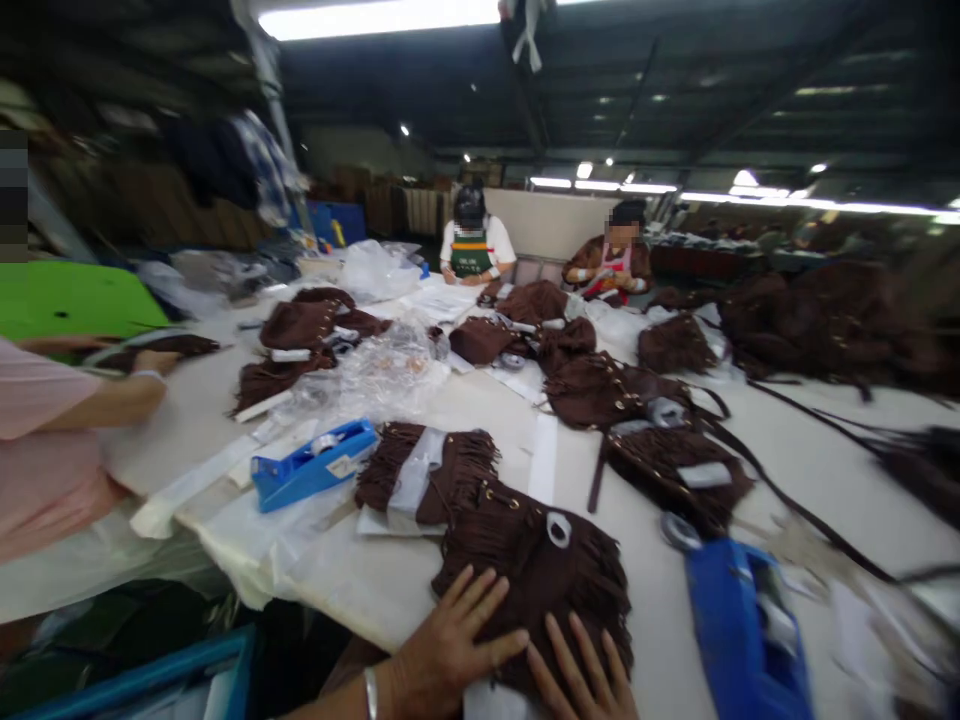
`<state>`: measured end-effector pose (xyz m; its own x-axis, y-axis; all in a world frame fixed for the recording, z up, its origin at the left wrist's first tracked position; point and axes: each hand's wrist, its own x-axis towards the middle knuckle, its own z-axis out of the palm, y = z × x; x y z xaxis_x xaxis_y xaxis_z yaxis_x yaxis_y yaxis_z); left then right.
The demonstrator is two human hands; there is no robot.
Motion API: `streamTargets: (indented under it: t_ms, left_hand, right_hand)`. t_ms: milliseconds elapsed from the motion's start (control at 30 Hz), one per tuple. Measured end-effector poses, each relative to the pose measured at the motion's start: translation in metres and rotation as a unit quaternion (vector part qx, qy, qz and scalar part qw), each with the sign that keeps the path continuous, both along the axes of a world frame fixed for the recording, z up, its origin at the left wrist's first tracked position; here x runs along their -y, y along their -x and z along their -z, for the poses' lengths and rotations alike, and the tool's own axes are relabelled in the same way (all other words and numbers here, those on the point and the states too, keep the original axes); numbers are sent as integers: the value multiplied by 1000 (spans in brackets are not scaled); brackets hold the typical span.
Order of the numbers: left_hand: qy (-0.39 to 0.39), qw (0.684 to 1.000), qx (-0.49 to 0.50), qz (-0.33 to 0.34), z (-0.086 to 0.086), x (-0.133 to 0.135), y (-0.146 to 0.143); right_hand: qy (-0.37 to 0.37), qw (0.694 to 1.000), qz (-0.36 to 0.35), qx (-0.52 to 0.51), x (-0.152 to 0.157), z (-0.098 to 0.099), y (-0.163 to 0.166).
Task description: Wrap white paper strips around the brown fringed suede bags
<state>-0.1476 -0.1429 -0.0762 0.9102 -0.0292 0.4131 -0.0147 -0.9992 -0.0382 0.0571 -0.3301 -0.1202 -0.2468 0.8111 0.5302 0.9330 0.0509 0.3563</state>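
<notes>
Two hands lie flat, fingers spread and gripping nothing, on the near edge of a brown fringed bag (536, 570) on the white table (810, 470). From the left hand (450, 650) the bag stretches toward one o'clock; from the right hand (581, 675), toward eleven. Its long axis runs crosswise. A blue tape dispenser (311, 465) sits at ten o'clock, nearer the left hand.

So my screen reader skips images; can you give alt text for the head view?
Two bare hands, left hand and right hand, press flat on a brown fringed bag at a white table strewn with similar bags; a blue tape dispenser sits nearby.
</notes>
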Motion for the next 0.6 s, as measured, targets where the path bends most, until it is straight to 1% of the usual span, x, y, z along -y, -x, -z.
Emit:
streamTargets:
  t_ms: [33,67,100,133,200,267,333,400,467,600]
  left_hand:
    - [26,999,-26,1,-6,0,0]
    - [39,999,-35,7,-9,-3,-1]
    - [49,998,-43,9,-9,-7,-5]
    - [60,997,-47,15,-7,-11,-9]
    - [70,996,-48,31,2,-18,-18]
    - [70,995,-53,39,9,-22,-24]
    - [64,995,-62,34,9,-24,-26]
    - [63,995,-71,24,2,-23,-26]
    - [70,994,-85,20,-9,-22,-26]
    - [62,993,-94,38,-27,-28,-35]
  right_hand:
    - [40,999,13,-15,5,-15,3]
    - [59,997,25,-35,6,-26,6]
    - [57,995,48,-63,4,-34,8]
    - [74,992,64,-80,2,-38,9]
    - [98,986,88,-103,-4,-38,8]
    - [108,983,96,-111,-7,-35,6]
    - [115,982,95,-113,-7,-35,4]
    - [124,981,93,-116,-6,-38,3]
    - [124,981,90,-117,-6,-41,2]
    - [101,985,93,-101,-8,-39,2]
